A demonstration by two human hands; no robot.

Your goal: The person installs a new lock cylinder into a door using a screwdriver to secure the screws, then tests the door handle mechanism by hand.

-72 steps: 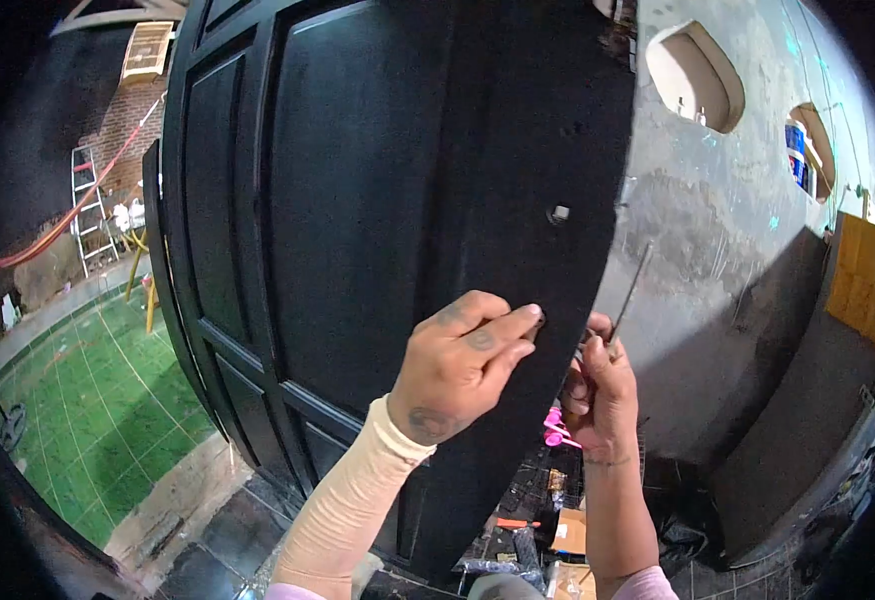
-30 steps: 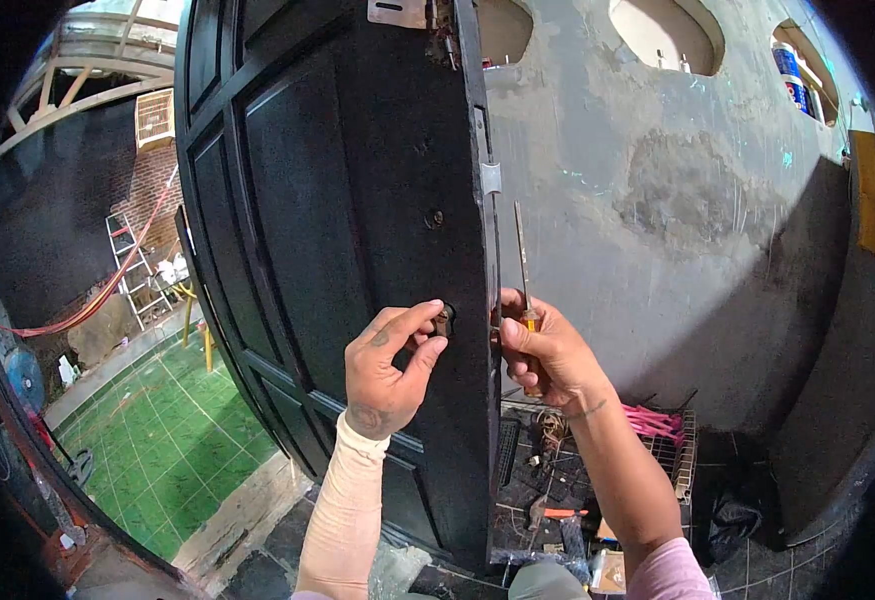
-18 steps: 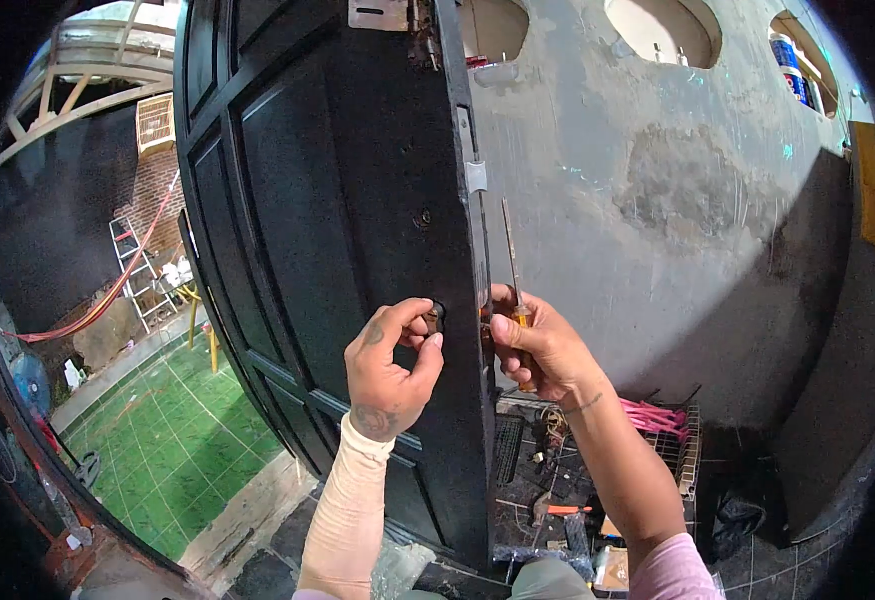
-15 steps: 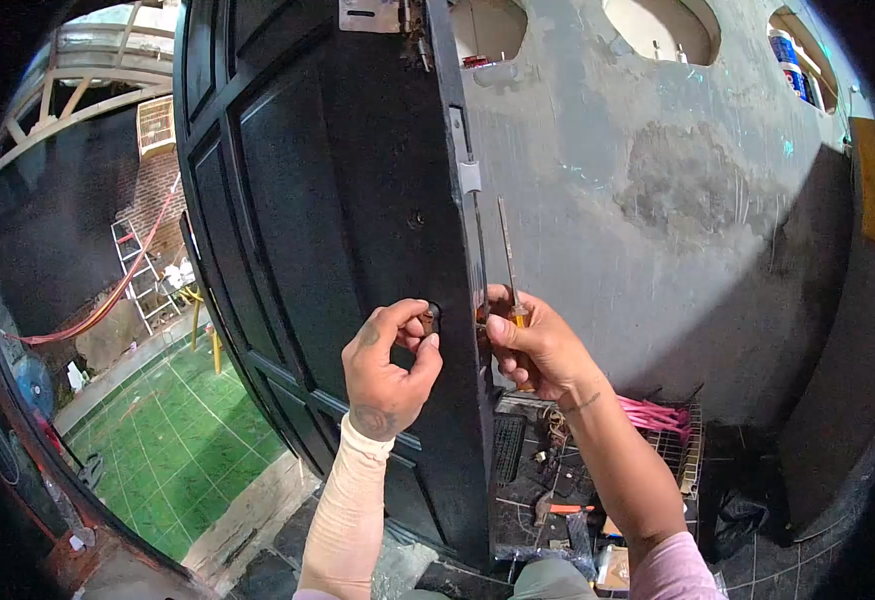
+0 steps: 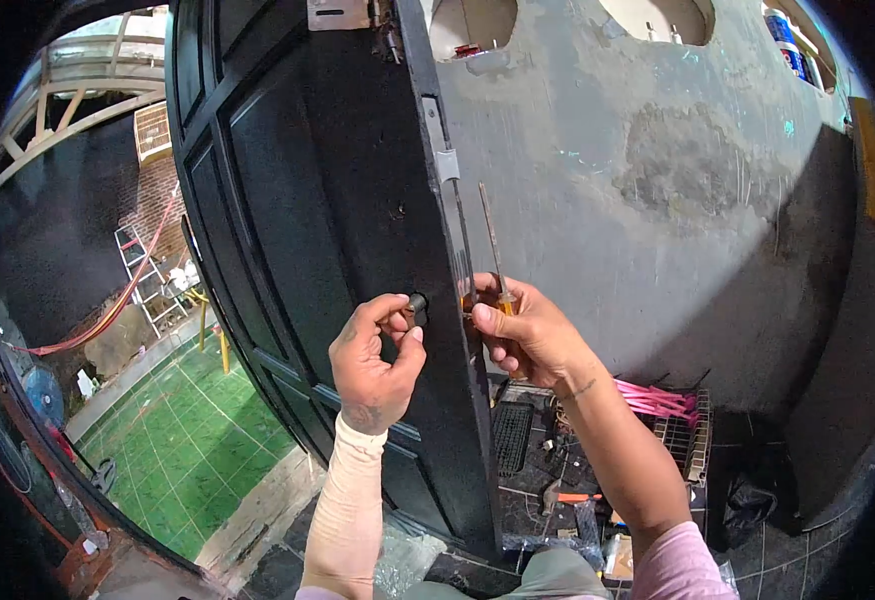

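Observation:
A black panelled door [image 5: 287,190] stands open before me, its edge turned toward me. My left hand [image 5: 377,355] is at the door's face, thumb and fingers pinching a small metal lock cylinder [image 5: 417,307] at a dark round hole. On the other side of the edge, my right hand [image 5: 529,332] is closed around a screwdriver [image 5: 491,235], its shaft pointing up and its yellow handle partly hidden by my fingers. The right fingertips are close to the door edge; whether they touch it is hard to tell. A metal latch plate [image 5: 445,165] sits higher on that edge.
A hammer [image 5: 562,497] with an orange handle lies on the dark floor at lower right, near a wire rack [image 5: 692,440] and pink strips [image 5: 657,400]. Beyond the door are a grey wall [image 5: 577,150], green tiles [image 5: 182,450] and a ladder [image 5: 147,280].
The view has shifted slightly, so door and hands appear further left. More of the lock cylinder shows between my left fingers. My right hand keeps the screwdriver upright.

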